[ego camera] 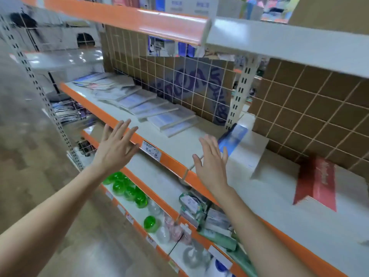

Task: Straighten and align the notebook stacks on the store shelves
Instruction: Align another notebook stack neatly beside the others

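Note:
Several pale blue-and-white notebook stacks [139, 105] lie overlapping in a slanted row along the middle shelf [185, 148], towards its back. A blue-covered notebook [231, 139] lies further right, beside a thick white stack [253, 154]. A red-covered notebook stack [317, 184] sits at the right. My left hand [115, 145] hovers with fingers spread in front of the shelf's orange edge, touching nothing. My right hand [211, 162] is raised flat with straight fingers just short of the blue notebook, holding nothing.
A wire grid with brown cardboard [299, 108] backs the shelf. An upper shelf [279, 43] overhangs closely. The lower shelf [151, 188] holds green plastic balls [127, 188], clear globes and packaged goods. A slotted upright [239, 96] divides the bays. Aisle floor lies to the left.

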The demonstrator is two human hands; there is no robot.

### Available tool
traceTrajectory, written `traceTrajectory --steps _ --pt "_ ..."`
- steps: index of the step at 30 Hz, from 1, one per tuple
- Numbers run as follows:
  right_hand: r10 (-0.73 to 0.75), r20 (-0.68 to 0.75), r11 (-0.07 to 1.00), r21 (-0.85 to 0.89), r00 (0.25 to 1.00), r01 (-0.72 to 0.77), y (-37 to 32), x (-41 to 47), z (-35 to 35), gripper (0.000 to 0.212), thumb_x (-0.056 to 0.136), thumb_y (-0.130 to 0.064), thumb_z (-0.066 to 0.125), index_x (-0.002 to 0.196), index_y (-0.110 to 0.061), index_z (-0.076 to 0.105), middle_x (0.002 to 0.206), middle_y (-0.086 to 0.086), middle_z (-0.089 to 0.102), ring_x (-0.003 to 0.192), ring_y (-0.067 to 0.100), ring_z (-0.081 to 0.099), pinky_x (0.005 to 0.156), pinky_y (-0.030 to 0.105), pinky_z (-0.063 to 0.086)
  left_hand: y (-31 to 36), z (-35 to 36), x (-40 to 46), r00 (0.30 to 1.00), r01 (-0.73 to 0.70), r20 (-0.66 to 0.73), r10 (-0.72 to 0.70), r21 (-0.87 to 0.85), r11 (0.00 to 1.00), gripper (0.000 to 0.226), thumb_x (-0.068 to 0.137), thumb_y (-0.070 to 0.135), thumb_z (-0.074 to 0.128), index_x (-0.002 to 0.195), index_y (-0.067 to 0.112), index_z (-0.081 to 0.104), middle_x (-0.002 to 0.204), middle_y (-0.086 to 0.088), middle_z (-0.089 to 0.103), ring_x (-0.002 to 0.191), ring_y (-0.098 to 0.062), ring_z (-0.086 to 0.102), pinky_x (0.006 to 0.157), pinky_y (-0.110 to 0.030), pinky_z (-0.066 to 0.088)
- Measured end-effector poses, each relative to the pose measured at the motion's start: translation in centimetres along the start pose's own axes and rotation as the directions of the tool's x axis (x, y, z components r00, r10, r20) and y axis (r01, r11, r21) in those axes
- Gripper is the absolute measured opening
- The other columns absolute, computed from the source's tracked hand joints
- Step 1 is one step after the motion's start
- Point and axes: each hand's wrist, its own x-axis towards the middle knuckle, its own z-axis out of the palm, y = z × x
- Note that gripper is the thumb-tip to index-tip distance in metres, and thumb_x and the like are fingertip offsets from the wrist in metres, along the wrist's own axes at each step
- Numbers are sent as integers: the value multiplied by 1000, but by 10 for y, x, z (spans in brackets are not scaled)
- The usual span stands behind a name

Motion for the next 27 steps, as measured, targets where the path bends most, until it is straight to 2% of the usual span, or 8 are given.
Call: traceTrajectory --steps 3,6,10,16,22,27 --pt "-34 63 999 -13 997 35 -64 43 50 54 100 -32 39 149 -22 20 160 -3 8 146 12 0 114 39 -7 -91 -5 4 997 81 -3 -81 20 997 57 94 40 51 142 13 38 154 -10 25 142 -29 21 114 -51 7" --pt "-72 128 997 -27 989 76 -126 86 98 56 100 -35 39 150 -21 17 160 0 6 147 15 -1 114 42 -4 -170 -10 8 994 94 46 -97 69 993 59 94 40 49 145 17 32 155 -7 21 142 -27 21 115 -47 8" --pt "-120 181 992 54 976 112 -197 134 150 58 99 -34 41 150 -18 18 160 1 5 147 15 -2 115 45 -5 -259 -14 20 987 126 84 -135 102 987 62 95 43 44 149 19 23 157 -5 15 144 -24 16 116 -44 5" --pt "-131 203 990 -20 970 137 -246 208 202 59 98 -34 43 149 -18 19 160 2 7 147 15 1 115 44 -1 -338 7 76 979 178 92 -182 46 983 62 96 44 40 150 19 20 158 -6 12 145 -21 13 117 -44 5" --pt "-117 192 991 -35 974 126 -278 308 245 61 98 -36 43 150 -17 18 160 2 6 147 16 0 115 46 0 -395 52 155 979 150 136 -150 13 989 62 97 47 36 150 21 16 159 -2 7 145 -21 8 116 -42 3" --pt "-117 214 992 -15 970 123 -321 401 284 63 99 -37 42 151 -15 14 160 4 5 147 18 -1 116 47 2 -453 81 223 961 148 236 -146 9 989 62 98 47 32 151 21 12 159 -3 5 145 -22 8 116 -40 4"
